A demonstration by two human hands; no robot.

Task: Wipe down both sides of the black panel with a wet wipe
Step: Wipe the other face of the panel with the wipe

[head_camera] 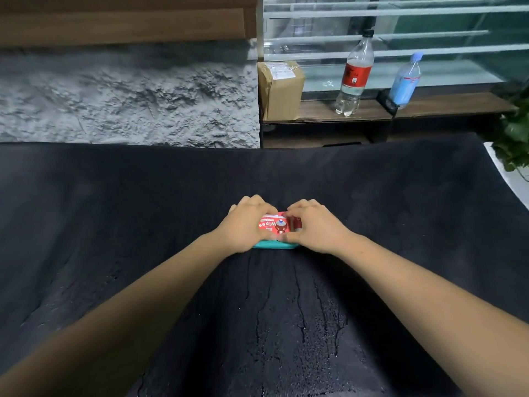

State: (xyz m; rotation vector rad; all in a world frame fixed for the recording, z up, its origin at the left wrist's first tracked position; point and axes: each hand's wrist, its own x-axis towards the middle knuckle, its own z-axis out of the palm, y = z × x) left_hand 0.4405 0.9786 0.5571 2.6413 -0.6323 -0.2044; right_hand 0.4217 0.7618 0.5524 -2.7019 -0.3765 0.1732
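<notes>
Both hands are clamped on the wipes pack (274, 226), one at each end, so they're nearly touching each other. The left hand (246, 224) covers the left end with its fingers curled over the far edge. The right hand (315, 228) is on the right end, fingers curled over the top and thumb down at the near edge. Can't tell if the flap is lifted, the fingers hide that bit. The pack is red on top with "Wipes" printed on it, upside down from this angle, and there's a teal strip along its near side.

The pack lies flat on the black panel (286, 316), about mid-scene, a bit far of centre. That black surface fills the whole near half, left edge to almost the right edge. The near part looks gritty with thin cracks running through it, and the far part looks softer.

Past the far edge there's a rough grey wall (128, 98) on the left. On the right is a wooden shelf (320, 111) with a taped cardboard box (282, 90), a clear bottle (355, 75) with a red label and a blue bottle (406, 81) leaning beside it. A green plant (515, 133) pokes in at the far right.
</notes>
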